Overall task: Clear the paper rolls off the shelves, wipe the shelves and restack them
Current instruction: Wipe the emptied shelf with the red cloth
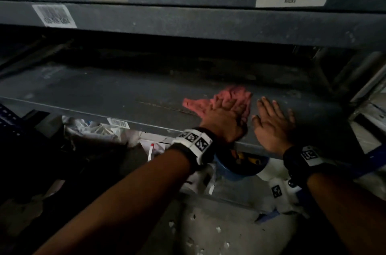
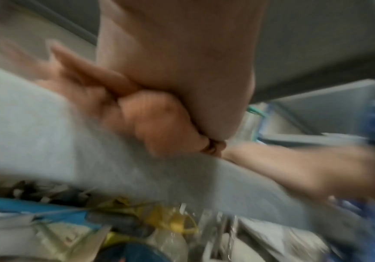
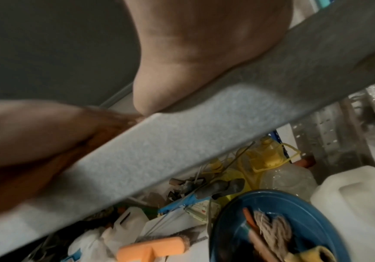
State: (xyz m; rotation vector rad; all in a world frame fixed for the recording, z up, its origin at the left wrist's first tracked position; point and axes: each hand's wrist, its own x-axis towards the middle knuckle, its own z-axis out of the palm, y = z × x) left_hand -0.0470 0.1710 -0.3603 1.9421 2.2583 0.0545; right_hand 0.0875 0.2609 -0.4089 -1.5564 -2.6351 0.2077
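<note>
A pink cloth [image 1: 221,99] lies crumpled on the grey metal shelf [image 1: 104,87], right of its middle. My left hand [image 1: 227,112] presses flat on the cloth with straight fingers. Just to the right, my right hand [image 1: 271,121] lies flat on the bare shelf with fingers spread, holding nothing. The left wrist view is blurred; it shows my left palm [image 2: 159,115] against the shelf's front edge [image 2: 47,134]. In the right wrist view the heel of my right hand [image 3: 182,62] rests on the shelf's lip [image 3: 182,138]. No paper rolls are in view.
Another grey shelf [image 1: 188,23] with barcode labels hangs low over this one. Under the shelf stand a blue bucket [image 3: 283,221] with a mop head, a white jerrycan [image 3: 357,198], yellow-capped bottles [image 3: 269,156], an orange sponge [image 3: 150,250] and plastic bags. Paper scraps litter the floor [image 1: 208,234].
</note>
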